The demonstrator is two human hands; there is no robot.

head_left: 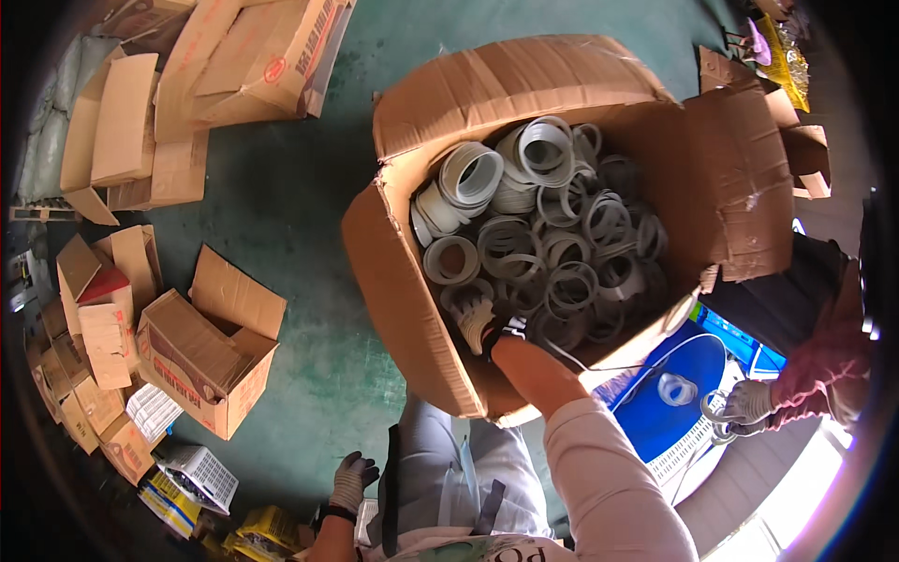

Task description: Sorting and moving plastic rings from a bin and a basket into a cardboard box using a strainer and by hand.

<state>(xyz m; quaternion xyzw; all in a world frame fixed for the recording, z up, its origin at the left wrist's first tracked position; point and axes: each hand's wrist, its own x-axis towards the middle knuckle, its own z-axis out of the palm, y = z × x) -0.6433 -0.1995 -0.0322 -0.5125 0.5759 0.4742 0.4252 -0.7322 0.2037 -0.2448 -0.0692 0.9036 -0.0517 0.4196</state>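
My right hand (471,317), in a pale work glove, reaches down into a large open cardboard box (744,178). It is beside the near left wall, against a heap of translucent white plastic rings (510,248). Its fingertips are not clear enough to show whether they grip a ring. Some rings are nested in short stacks (470,175); others lie loose at many angles. My left hand (353,480), gloved with dark fingertips, hangs low beside my left leg. Its fingers are apart and loosely bent, with nothing seen in them.
On the right, a co-worker's gloved hands (746,407) hold rings beside a blue round surface (674,398) with a clear ring-shaped piece (676,389). Open cartons (211,361) stand on the green floor (290,192) at left, near a white plastic basket (201,476). More cartons (253,66) stand far left.
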